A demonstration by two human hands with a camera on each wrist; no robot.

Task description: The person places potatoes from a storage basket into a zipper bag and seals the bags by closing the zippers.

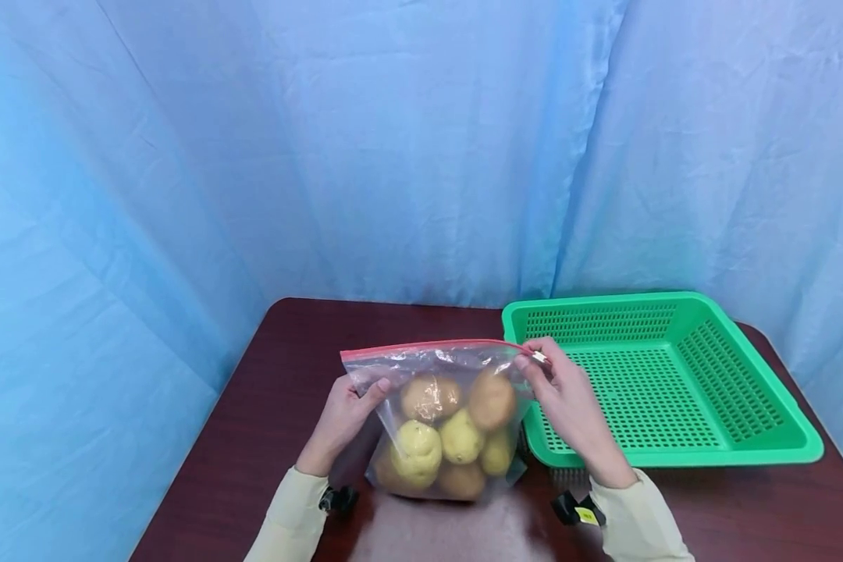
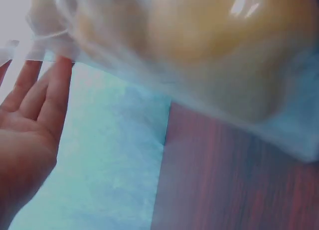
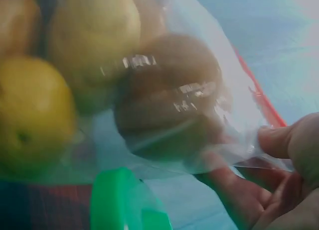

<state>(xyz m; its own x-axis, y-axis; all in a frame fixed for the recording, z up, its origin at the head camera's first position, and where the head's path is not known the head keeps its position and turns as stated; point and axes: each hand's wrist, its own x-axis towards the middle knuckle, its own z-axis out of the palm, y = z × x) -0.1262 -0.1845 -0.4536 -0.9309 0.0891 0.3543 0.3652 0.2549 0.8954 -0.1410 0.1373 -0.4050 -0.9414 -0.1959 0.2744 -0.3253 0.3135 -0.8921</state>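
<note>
A clear zip bag (image 1: 474, 367) with a red strip along its top is held up over the table, full of yellow-green fruits (image 1: 462, 437) and rounder brown, potato-like pieces (image 1: 492, 401). My left hand (image 1: 344, 414) holds the bag's left side, thumb in front and fingers behind. Near the upper right corner, just below the red strip, my right hand (image 1: 565, 394) pinches the plastic between thumb and fingers. In the right wrist view one brown piece (image 3: 169, 95) lies against the plastic close to my right fingers (image 3: 234, 187). The left wrist view is blurred; my left thumb is out of sight there.
A green plastic basket (image 1: 674, 459) with slotted walls stands on the right of the dark wooden table (image 1: 239, 468), close beside the bag and behind my right hand. Blue curtains (image 1: 407, 156) hang behind the table and at its left.
</note>
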